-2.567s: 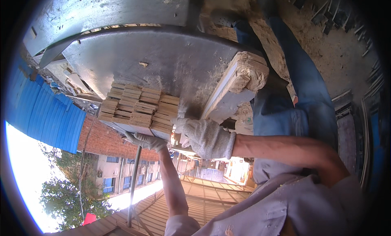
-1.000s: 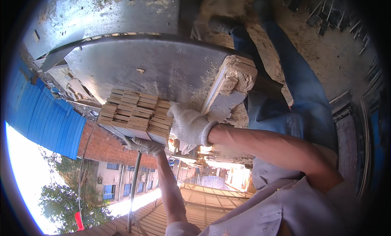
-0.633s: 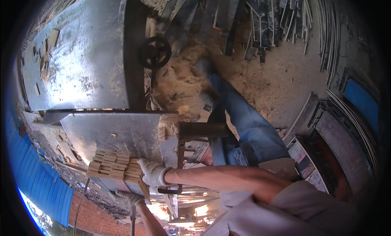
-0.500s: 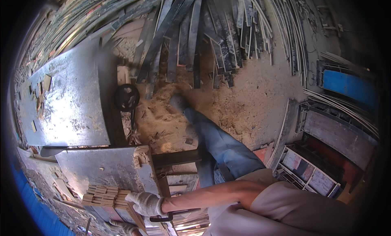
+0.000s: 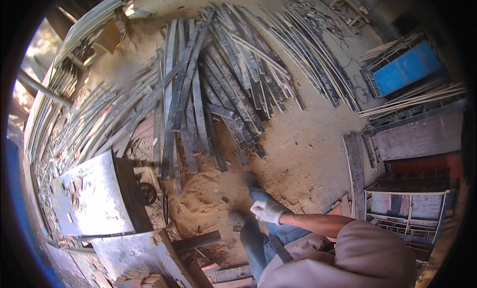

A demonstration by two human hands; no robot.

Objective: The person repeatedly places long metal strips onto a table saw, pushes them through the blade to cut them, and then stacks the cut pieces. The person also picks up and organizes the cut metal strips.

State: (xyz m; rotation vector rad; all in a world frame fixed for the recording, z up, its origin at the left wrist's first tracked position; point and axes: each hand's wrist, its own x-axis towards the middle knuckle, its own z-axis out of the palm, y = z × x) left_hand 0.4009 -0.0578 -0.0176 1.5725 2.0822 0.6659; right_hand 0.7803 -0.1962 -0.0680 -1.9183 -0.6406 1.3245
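My right hand (image 5: 269,211), in a pale knitted glove, hangs in front of my blue-trousered legs. Its fingers look curled in, and nothing shows in them. My left hand is out of sight. At the bottom left, a stack of short wooden strips (image 5: 141,279) sits on the nearer metal table (image 5: 126,252), some way from my right hand. Beyond it is a second, brighter metal table top (image 5: 94,196) with a few wood scraps on it. A dark handwheel (image 5: 145,193) stands at its right side.
Long dark boards (image 5: 198,99) lie in a loose fanned pile ahead of me. Sawdust (image 5: 198,198) covers the floor around my feet. A dark beam (image 5: 197,241) juts out beside the nearer table. Metal frames (image 5: 407,208) and a blue panel (image 5: 407,69) stand at the right.
My right hand has left the strip stack and swung to my front. The left hand has gone out of view. My view has shifted, placing the tables lower and showing more boards.
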